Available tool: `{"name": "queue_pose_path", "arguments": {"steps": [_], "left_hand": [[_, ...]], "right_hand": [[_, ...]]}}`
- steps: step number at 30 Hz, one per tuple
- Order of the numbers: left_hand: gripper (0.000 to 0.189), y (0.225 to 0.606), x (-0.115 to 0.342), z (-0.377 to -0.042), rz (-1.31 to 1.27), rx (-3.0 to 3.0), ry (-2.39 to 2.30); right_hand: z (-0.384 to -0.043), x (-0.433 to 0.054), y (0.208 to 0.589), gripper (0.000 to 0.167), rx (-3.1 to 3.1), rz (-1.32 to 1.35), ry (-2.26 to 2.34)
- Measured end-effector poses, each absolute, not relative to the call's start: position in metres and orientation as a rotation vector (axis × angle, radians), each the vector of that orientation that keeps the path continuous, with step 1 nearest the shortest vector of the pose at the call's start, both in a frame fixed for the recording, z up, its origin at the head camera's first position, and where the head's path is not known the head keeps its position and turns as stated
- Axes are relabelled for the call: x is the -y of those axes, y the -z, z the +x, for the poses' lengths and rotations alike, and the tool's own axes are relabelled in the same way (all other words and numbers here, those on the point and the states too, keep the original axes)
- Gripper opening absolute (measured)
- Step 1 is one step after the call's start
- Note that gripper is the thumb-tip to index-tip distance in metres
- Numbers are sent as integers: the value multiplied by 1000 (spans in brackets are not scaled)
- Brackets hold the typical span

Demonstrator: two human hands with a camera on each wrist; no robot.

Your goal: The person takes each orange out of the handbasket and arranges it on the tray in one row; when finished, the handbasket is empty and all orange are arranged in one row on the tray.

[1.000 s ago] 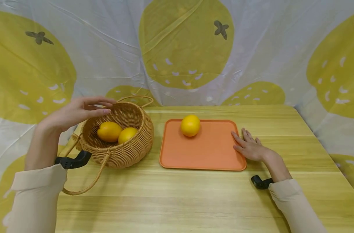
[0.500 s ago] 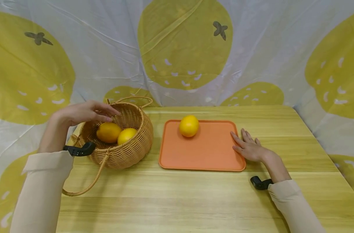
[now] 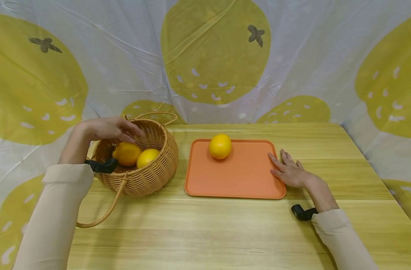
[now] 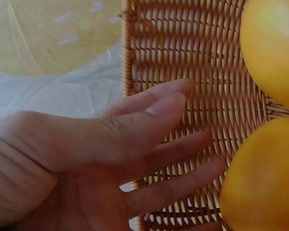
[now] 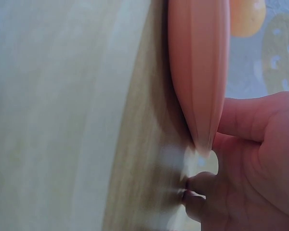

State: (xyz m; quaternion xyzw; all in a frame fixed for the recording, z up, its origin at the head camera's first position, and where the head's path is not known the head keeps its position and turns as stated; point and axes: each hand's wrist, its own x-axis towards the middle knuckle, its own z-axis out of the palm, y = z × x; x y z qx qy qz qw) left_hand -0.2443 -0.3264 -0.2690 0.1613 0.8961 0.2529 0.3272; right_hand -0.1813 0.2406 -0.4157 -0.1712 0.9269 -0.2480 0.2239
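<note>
My left hand (image 3: 112,128) reaches over the rim into a round wicker basket (image 3: 156,174), palm down, its fingers loosely extended. Just under the fingers lies an oblong orange-yellow fruit (image 3: 127,154); beside it is a yellow, rounder fruit (image 3: 147,157). In the left wrist view a gap shows between the fingers and both fruits, and nothing is held. On an orange tray (image 3: 239,174), near its back edge, sits a round yellow-orange fruit (image 3: 220,146), seemingly an orange. My right hand (image 3: 291,173) rests at the tray's right edge, thumb and forefinger over the rim, other fingers on the tabletop.
The basket's front handle (image 3: 107,210) hangs down toward the table; its other handle (image 3: 173,114) stands behind. A fruit-printed cloth (image 3: 131,67) hangs behind the wooden table (image 3: 208,232). Each wrist carries a black camera mount, such as the right mount (image 3: 303,212).
My left hand has moved right and down, from the basket's left rim to above the oblong fruit. The right hand, tray and fruits have stayed in place.
</note>
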Motion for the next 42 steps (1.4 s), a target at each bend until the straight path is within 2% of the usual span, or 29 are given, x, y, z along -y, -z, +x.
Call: {"name": "queue_pose_path", "arguments": {"steps": [8,21,27,33,42], "left_hand": [[46,275,333,-252,353,-2283,-628],[52,289,326,-259,528,-2342,-584],[48,291,328,-260,608,-2423,-543],[42,287,337,-254,566,-2415,-611],[45,288,339,-254,538,-2345,-648]], "right_hand": [[-182,-240,417,71,-2560,-475,675],[-181,-240,417,71,-2566,-476,670],[-181,-238,416,70,-2565,-481,677],[-182,-239,416,70,-2568,-480,669],[-182,-240,417,70,-2565,-472,665]]}}
